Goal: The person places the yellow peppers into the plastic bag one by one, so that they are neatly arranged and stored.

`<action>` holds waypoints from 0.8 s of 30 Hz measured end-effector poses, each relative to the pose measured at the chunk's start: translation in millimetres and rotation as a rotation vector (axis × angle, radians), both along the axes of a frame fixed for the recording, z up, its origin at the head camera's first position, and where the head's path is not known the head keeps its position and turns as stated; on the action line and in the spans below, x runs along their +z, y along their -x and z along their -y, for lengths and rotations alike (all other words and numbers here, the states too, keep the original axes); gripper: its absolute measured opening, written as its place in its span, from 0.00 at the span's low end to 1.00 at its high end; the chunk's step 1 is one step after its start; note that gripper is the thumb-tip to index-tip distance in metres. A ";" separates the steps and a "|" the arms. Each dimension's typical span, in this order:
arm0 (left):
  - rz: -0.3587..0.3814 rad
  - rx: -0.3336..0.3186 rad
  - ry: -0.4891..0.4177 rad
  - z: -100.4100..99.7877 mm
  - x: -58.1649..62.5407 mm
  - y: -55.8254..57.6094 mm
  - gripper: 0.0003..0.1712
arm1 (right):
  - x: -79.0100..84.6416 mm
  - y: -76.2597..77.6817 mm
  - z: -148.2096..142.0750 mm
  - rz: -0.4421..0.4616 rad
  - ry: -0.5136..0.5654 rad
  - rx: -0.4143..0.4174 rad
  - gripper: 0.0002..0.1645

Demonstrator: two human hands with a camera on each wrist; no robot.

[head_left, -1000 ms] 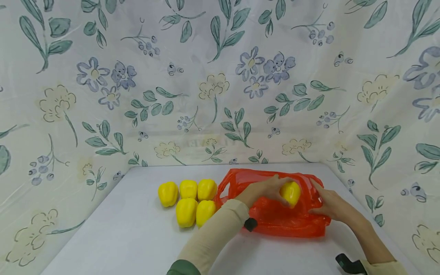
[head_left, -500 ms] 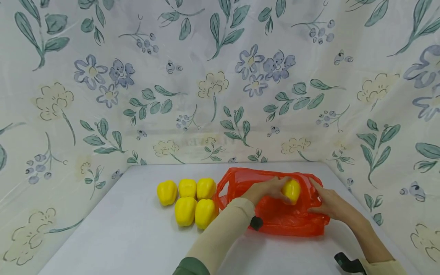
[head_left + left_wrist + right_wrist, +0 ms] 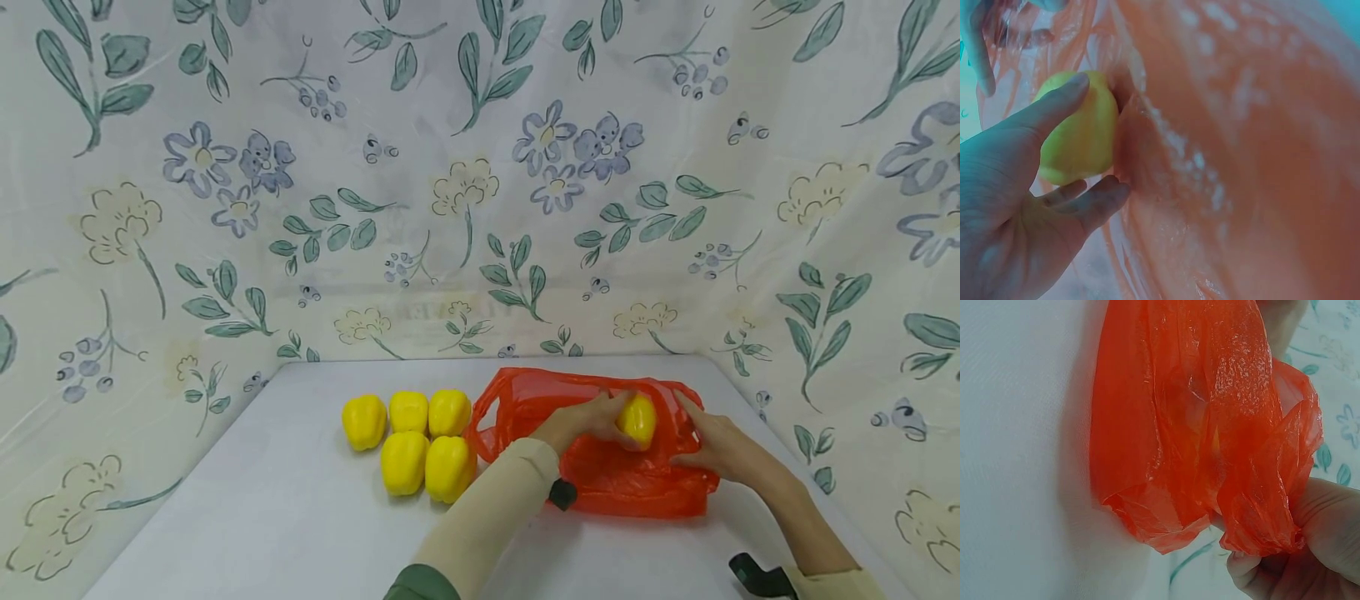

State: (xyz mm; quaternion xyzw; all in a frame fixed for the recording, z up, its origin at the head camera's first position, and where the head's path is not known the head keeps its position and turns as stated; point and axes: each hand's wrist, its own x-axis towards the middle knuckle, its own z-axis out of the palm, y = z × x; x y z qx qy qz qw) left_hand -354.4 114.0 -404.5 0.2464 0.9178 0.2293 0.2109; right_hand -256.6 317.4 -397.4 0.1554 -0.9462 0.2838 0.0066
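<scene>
A red plastic bag (image 3: 525, 400) lies on the white table, its handle loop on the left side. My left hand (image 3: 581, 421) grips a yellow bell pepper (image 3: 639, 421) at the bag's right part. In the left wrist view, the thumb lies over the pepper (image 3: 1085, 134) and the fingers curl below it, with red film close beside. My right hand (image 3: 723, 446) holds the bag's right edge; in the right wrist view its fingers pinch the crumpled film (image 3: 1266, 519). Part of that hand is hidden behind the bag.
Several yellow bell peppers (image 3: 405, 462) stand grouped on the table (image 3: 285, 500), left of the bag. The left forearm passes just in front of the group's right side. A floral-patterned sheet (image 3: 465, 225) hangs behind the table and along its sides.
My left hand has shifted slightly right with the bell pepper over the past second. The right hand keeps its hold on the bag, and the grouped peppers stay put.
</scene>
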 end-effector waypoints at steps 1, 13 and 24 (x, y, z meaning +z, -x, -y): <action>-0.003 -0.004 0.005 0.6 0.5 0.0 0.55 | 0.3 0.1 0.2 -0.002 -0.002 -0.001 0.62; -0.004 -0.036 -0.007 7.1 -6.1 6.2 0.56 | 1.1 1.9 1.1 0.030 -0.021 -0.035 0.64; -0.103 -0.180 0.008 24.2 10.1 1.9 0.50 | 0.5 0.1 1.4 0.016 -0.018 -0.025 0.64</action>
